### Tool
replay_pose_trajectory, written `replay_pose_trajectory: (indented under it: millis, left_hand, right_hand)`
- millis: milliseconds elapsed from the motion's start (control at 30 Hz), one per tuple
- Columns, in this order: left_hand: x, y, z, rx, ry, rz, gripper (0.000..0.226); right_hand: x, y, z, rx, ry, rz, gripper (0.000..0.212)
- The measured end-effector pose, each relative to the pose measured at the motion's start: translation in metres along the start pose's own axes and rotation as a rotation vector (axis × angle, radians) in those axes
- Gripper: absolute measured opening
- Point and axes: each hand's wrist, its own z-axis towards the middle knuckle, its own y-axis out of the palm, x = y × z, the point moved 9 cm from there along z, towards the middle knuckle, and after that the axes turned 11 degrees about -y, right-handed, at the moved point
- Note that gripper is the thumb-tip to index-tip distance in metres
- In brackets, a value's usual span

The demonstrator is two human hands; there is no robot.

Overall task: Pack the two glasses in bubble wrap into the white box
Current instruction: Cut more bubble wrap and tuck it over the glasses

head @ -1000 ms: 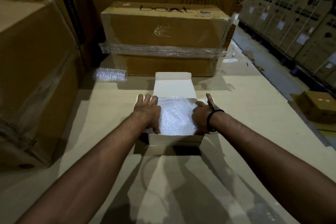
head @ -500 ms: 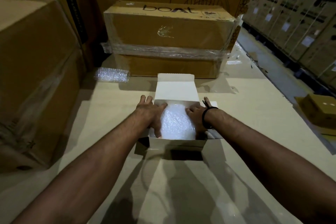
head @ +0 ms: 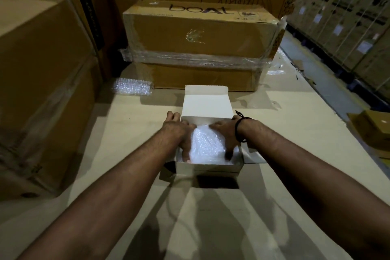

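The clear bubble-wrap bundle (head: pixel 207 145) sits inside the small white cardboard box (head: pixel 207 168), filling most of the opening, with its top about level with the rim. Whether it holds one glass or both cannot be told through the wrap. The left hand (head: pixel 179 131) lies along the bundle's left side, thumb reaching down inside the box wall and fingers spread flat past the far left corner. The right hand (head: pixel 226 133) lies flat over the bundle's far right, thumb down its side. Neither hand is curled around anything.

The step in hand looks like seating the bundle. It should go best with even, gentle pressure from both sides, tucking loose wrap below the rim so the upright white lid flap (head: pixel 206 105) can fold over freely.

A second bubble-wrap roll (head: pixel 133 87) lies well apart on the pale cardboard work surface (head: pixel 126 133), just beside the taped brown carton (head: pixel 198 34); it is probably the other glass.
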Motion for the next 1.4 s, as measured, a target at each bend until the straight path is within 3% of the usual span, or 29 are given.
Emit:
replay_pose_trajectory:
  millis: [100,200,400,567,633,767,867,1000,1100,1167,1300,1400]
  left_hand:
    - [-0.013,0.001,-0.011,-0.045,0.017,-0.200,0.134]
    - [-0.031,-0.003,-0.023,0.017,0.036,-0.350,0.131]
    - [-0.012,0.002,-0.029,0.133,0.034,-0.074,0.118]
    - [-0.008,0.008,-0.031,0.202,0.004,-0.015,0.114]
    - [-0.012,0.002,-0.039,0.229,0.017,-0.033,0.099]
    - [-0.012,0.001,-0.046,0.279,0.048,-0.073,0.052]
    - [-0.006,0.013,-0.042,0.264,0.036,-0.067,0.038]
    - [-0.009,0.013,-0.044,0.248,0.048,-0.150,0.038]
    - [-0.016,0.004,-0.049,0.269,0.055,-0.245,0.047]
    - [-0.015,0.001,-0.048,0.251,0.072,-0.277,0.061]
    - [-0.008,0.004,-0.035,0.138,0.072,-0.286,0.070]
    - [-0.006,0.005,-0.027,0.088,0.032,-0.260,0.073]
  right_hand:
    - [0.012,-0.005,-0.024,0.109,0.051,0.112,0.120]
    - [0.027,0.003,-0.042,0.104,0.151,-0.044,0.110]
    - [0.019,0.034,-0.026,0.058,0.167,-0.269,0.080]
    - [0.017,0.032,-0.039,0.094,0.199,-0.252,0.081]
    - [0.021,0.025,-0.052,0.122,0.201,-0.218,0.084]
    - [0.014,0.025,-0.063,0.143,0.174,-0.287,0.061]
    - [0.006,0.038,-0.052,0.080,0.156,-0.301,0.056]
    - [0.008,0.033,-0.052,0.088,0.171,-0.276,0.058]
    - [-0.001,0.013,-0.054,0.282,0.067,-0.154,0.082]
    - [-0.010,0.009,-0.045,0.316,-0.042,-0.129,0.091]
    - [-0.013,0.021,-0.019,0.192,-0.093,-0.125,0.080]
    - [-0.014,0.027,-0.015,0.206,-0.105,-0.154,0.074]
